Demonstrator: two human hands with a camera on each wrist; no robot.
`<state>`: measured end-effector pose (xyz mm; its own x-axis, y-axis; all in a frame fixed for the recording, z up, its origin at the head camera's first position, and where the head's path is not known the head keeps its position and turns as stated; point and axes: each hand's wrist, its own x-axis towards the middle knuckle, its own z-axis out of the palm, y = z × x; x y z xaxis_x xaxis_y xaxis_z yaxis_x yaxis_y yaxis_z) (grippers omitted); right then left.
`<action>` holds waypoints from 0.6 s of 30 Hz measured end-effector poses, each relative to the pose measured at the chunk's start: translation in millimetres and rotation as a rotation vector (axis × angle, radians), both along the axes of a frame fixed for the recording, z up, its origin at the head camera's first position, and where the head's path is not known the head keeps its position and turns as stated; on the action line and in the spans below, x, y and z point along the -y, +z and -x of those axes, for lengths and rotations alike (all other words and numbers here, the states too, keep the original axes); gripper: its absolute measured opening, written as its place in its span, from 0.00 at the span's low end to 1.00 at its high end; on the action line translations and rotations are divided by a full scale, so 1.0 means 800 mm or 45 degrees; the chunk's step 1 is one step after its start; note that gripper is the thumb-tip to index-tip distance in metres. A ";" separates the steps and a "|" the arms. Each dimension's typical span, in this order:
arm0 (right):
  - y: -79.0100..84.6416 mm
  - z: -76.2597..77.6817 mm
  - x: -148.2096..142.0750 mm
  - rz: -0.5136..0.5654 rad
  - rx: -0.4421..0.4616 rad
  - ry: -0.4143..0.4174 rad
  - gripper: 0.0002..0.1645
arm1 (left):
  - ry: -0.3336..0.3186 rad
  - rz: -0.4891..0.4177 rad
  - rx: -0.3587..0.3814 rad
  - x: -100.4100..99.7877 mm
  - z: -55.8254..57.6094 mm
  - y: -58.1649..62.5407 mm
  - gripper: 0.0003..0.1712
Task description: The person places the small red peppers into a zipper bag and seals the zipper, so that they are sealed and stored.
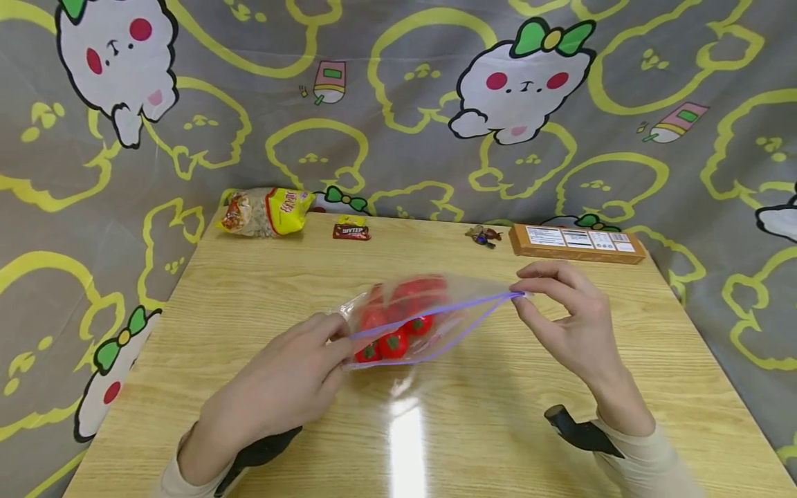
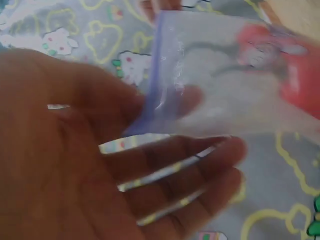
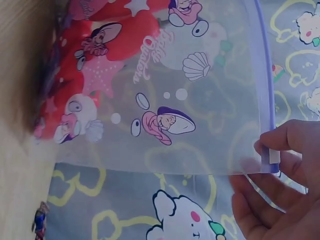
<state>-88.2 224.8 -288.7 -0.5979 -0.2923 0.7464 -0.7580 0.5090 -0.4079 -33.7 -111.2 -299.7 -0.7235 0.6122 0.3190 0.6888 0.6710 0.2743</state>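
Note:
A clear zip bag (image 1: 467, 297) with a purple zip edge is held over the middle of the table, its mouth partly apart. Several red tomatoes (image 1: 394, 344) lie inside, toward its left end. My left hand (image 1: 280, 373) grips the bag's left corner; in the left wrist view its thumb and index finger pinch the purple edge (image 2: 154, 75). The right hand (image 1: 569, 318) pinches the opposite corner, at a small white slider (image 3: 274, 156) on the zip in the right wrist view. Cartoon oysters (image 3: 165, 125) and shells are printed on the bag.
Along the back of the wooden table (image 1: 249, 283) lie a yellow snack bag (image 1: 268, 212), a dark red wrapped bar (image 1: 351, 232), small wrapped candies (image 1: 483, 236) and a long brown box (image 1: 575, 243). A grey patterned cloth (image 1: 405, 166) hangs behind.

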 end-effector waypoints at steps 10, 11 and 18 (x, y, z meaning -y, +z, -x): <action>0.029 0.002 0.005 0.119 0.149 -0.049 0.15 | -0.171 -0.388 -0.310 0.022 0.047 0.003 0.08; 0.036 -0.001 0.009 0.153 0.169 -0.031 0.16 | -0.174 -0.412 -0.336 0.025 0.051 0.007 0.09; 0.042 0.004 -0.001 0.359 0.305 0.106 0.12 | -0.119 -0.446 -0.445 0.036 0.067 0.037 0.23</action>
<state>-91.1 225.6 -255.5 -0.7481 -0.1507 0.6463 -0.6583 0.2922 -0.6938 -87.1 -140.2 -270.3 -0.4838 0.4821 0.7304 0.8326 0.5106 0.2144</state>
